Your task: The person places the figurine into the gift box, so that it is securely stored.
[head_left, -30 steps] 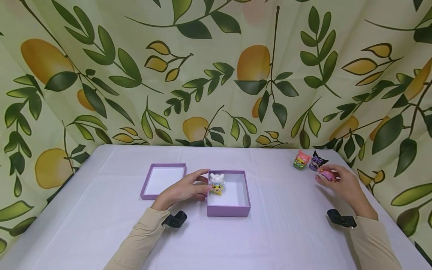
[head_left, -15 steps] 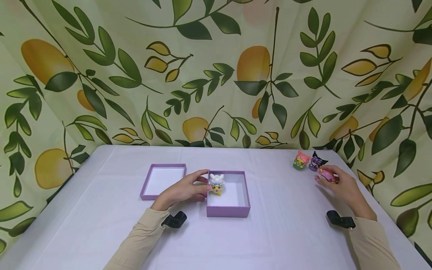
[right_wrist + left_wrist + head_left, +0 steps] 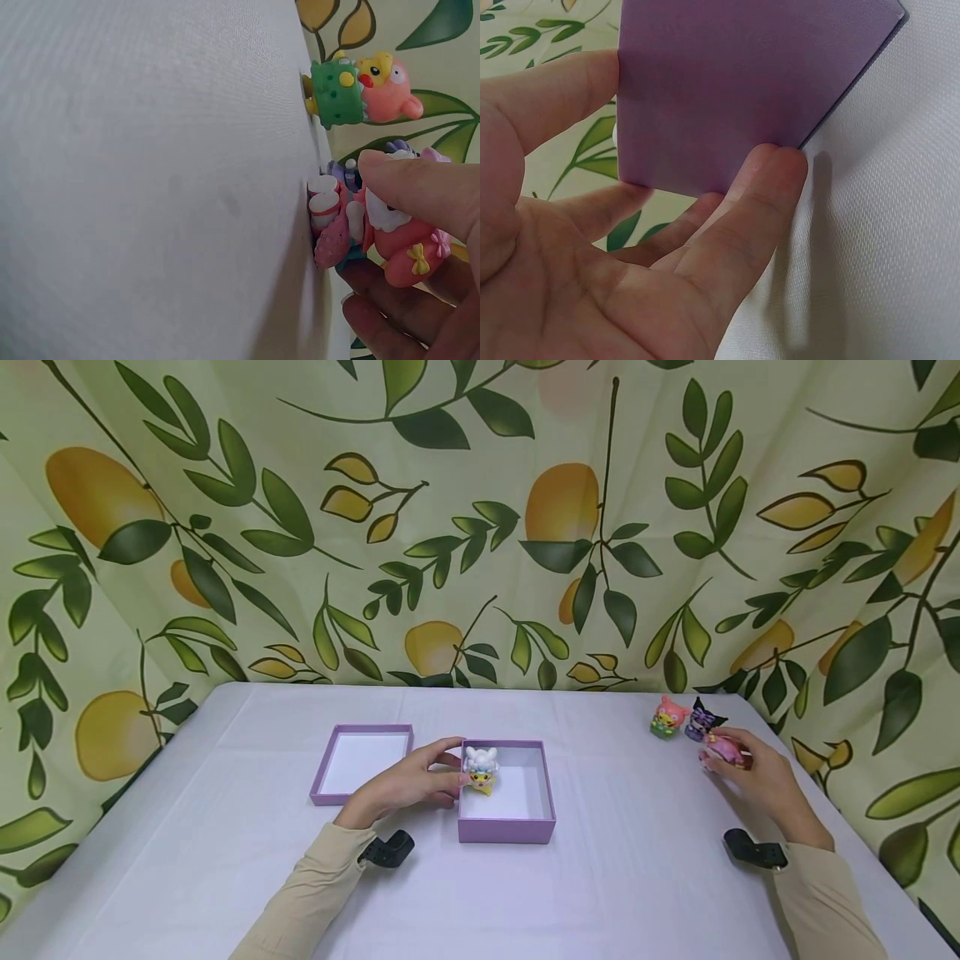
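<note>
My left hand [image 3: 412, 781] holds the left wall of an open purple box [image 3: 507, 832], with the thumb at the rim; the fingers [image 3: 769, 184] lie against its outer side in the left wrist view. Inside the box, by that wall, is a small figurine with a white fluffy top and yellow body [image 3: 482, 770]. At the right, my right hand [image 3: 772, 781] grips a pink figurine [image 3: 409, 251] between thumb and fingers, its white feet [image 3: 324, 199] toward the tabletop. Part of it is hidden by the thumb. A purple-and-black figurine [image 3: 703, 720] stands right behind it.
A shallow purple lid [image 3: 321, 768] with a white inside lies left of the box. Beside the purple-and-black figurine stands a pink-and-green figurine [image 3: 668, 718]. A white cloth covers the table [image 3: 615, 860], and a leaf-patterned curtain [image 3: 480, 460] hangs behind its far edge.
The pink figurine has shifted and turned very slightly in my right hand, showing a little more of itself. My left hand stays on the box.
</note>
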Action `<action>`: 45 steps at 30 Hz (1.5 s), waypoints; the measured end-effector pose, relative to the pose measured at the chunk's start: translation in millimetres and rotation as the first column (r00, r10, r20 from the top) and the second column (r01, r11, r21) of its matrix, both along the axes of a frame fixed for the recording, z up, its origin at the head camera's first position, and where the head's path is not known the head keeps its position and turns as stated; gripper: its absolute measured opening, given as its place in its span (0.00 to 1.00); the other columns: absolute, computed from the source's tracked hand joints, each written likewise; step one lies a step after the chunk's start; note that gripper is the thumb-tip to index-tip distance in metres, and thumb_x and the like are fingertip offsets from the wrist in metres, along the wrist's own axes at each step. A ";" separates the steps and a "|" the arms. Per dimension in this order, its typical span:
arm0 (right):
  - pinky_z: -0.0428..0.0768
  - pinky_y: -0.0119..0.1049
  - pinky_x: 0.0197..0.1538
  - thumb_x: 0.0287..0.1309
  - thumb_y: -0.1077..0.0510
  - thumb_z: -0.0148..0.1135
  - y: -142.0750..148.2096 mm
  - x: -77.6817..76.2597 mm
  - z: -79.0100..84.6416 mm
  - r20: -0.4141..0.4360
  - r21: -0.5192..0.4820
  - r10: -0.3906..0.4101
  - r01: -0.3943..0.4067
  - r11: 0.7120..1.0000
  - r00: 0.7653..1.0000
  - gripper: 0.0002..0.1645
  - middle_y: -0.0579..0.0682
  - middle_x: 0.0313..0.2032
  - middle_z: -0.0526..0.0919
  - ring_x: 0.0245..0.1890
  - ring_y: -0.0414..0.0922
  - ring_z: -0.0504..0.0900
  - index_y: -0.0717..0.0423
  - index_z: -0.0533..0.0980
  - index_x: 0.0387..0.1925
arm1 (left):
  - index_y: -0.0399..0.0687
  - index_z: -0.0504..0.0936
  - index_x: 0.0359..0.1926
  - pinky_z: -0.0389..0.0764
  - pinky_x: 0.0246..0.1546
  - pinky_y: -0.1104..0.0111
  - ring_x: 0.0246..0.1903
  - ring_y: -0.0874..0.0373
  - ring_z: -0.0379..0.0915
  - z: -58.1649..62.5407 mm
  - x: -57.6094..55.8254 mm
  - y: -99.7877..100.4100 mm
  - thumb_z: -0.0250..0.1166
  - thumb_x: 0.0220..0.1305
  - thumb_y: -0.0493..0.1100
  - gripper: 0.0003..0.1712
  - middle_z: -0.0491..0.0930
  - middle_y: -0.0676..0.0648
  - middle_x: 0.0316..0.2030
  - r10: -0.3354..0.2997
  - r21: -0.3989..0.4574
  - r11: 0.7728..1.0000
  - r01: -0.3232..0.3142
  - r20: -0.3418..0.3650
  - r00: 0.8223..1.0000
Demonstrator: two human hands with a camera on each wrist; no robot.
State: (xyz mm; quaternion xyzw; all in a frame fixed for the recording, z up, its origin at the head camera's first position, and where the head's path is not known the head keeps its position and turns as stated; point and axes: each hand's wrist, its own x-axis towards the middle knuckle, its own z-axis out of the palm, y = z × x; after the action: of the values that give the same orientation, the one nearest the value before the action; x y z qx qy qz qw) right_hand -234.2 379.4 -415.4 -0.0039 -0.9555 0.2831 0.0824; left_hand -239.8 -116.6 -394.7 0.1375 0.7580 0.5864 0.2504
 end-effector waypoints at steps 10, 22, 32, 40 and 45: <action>0.79 0.35 0.38 0.63 0.54 0.67 -1.1 0.4 0.1 0.010 -0.001 -0.013 0.013 1.000 1.000 0.35 0.75 0.55 0.73 0.45 0.64 0.77 0.66 0.66 0.65 | 0.42 0.53 0.76 0.85 0.50 0.60 0.40 0.53 0.82 -0.6 0.1 -0.2 0.64 0.67 0.42 0.43 0.66 0.32 0.61 -0.001 -0.005 1.000 0.001 -0.003 1.000; 0.68 0.14 0.33 0.61 0.53 0.69 -3.3 1.6 3.5 -0.028 0.002 0.005 -0.005 1.000 1.000 0.35 0.73 0.54 0.74 0.46 0.62 0.75 0.66 0.67 0.64 | 0.42 0.53 0.76 0.85 0.50 0.61 0.41 0.52 0.83 0.1 0.1 -0.1 0.65 0.67 0.42 0.43 0.66 0.33 0.62 0.009 -0.012 1.000 -0.009 0.000 1.000; 0.68 0.12 0.33 0.60 0.53 0.69 -6.0 2.1 7.6 -0.024 -0.002 0.025 -0.025 1.000 0.999 0.35 0.72 0.53 0.75 0.48 0.62 0.75 0.67 0.68 0.62 | 0.43 0.53 0.76 0.84 0.51 0.60 0.41 0.52 0.83 0.0 0.0 -0.5 0.65 0.67 0.43 0.43 0.66 0.33 0.63 0.008 -0.028 1.000 -0.008 -0.007 1.000; 0.72 0.18 0.34 0.59 0.51 0.70 -6.6 1.6 9.0 -0.025 0.010 0.030 -0.030 1.000 0.999 0.36 0.72 0.53 0.76 0.47 0.62 0.77 0.68 0.69 0.61 | 0.43 0.53 0.76 0.85 0.50 0.60 0.40 0.52 0.83 -0.8 -0.2 -0.5 0.65 0.67 0.43 0.43 0.66 0.32 0.63 0.010 -0.029 1.000 -0.010 -0.009 1.000; 0.74 0.22 0.37 0.59 0.50 0.70 -8.6 0.4 9.9 -0.018 0.014 0.031 -0.031 0.999 0.999 0.36 0.71 0.53 0.76 0.48 0.62 0.76 0.66 0.69 0.61 | 0.43 0.53 0.76 0.85 0.50 0.60 0.40 0.52 0.83 -0.9 -0.4 -0.2 0.65 0.67 0.43 0.43 0.66 0.32 0.62 0.009 -0.026 1.000 -0.009 -0.011 1.000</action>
State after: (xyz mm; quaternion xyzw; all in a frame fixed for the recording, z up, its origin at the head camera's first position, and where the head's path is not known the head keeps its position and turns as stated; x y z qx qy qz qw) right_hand -233.7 370.8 -405.5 0.0142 -0.9566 0.2778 0.0865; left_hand -240.2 -116.8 -395.7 0.1341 0.7677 0.5767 0.2452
